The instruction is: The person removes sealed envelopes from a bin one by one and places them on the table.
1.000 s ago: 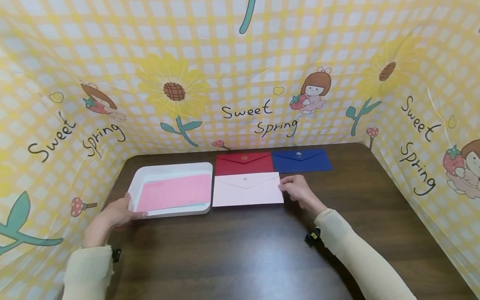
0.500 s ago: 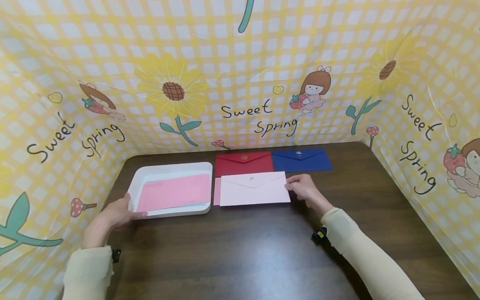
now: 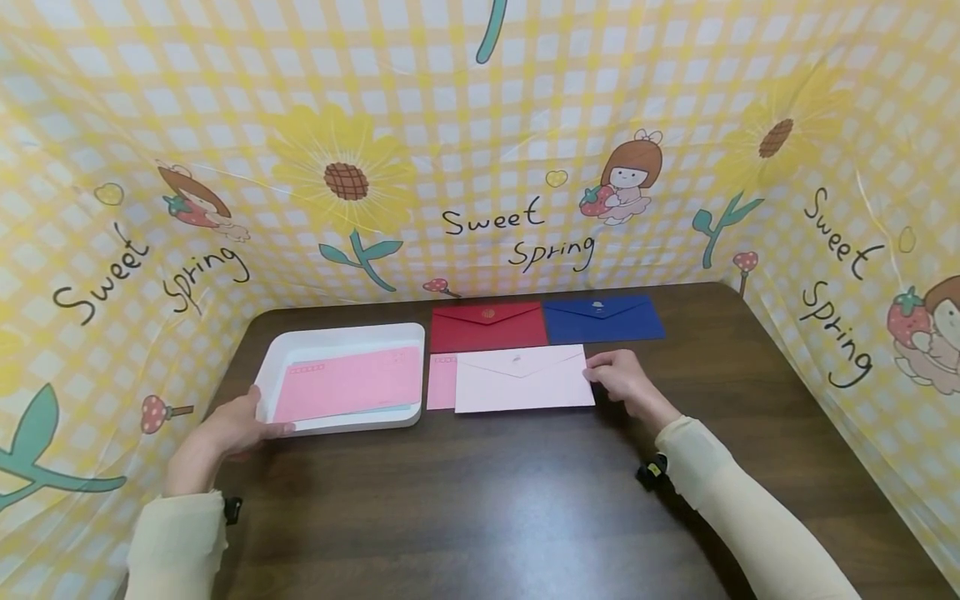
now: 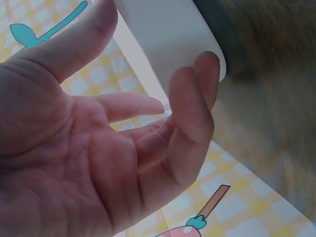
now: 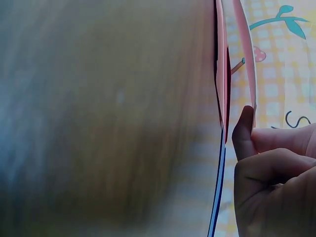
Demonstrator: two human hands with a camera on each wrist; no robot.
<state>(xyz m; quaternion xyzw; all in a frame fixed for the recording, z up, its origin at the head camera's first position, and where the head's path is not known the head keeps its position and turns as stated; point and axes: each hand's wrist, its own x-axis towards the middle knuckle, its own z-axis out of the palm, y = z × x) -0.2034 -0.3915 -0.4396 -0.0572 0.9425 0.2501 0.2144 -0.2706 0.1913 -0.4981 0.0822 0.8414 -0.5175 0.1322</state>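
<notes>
My right hand (image 3: 624,383) pinches the right edge of a pale pink envelope (image 3: 525,387), its pointed flap facing up. In the right wrist view this envelope (image 5: 249,64) hangs a little above the others, held between thumb and fingers. Beneath it a darker pink envelope (image 3: 441,387) shows only its left end. At the left, a white tray (image 3: 352,335) holds a pink envelope (image 3: 348,385) with a pale blue one (image 3: 386,409) peeking out below it. My left hand (image 3: 232,423) grips the tray's near left corner, fingers curled at its edge in the left wrist view.
A red envelope (image 3: 491,335) and a blue envelope (image 3: 606,327) lie side by side along the table's back edge. The dark wooden table (image 3: 480,500) is walled in by a yellow checked cloth (image 3: 480,150) behind and on both sides.
My right hand has drawn the pale pink envelope to the right, uncovering the left end of the darker pink one. The left hand and the tray have stayed put.
</notes>
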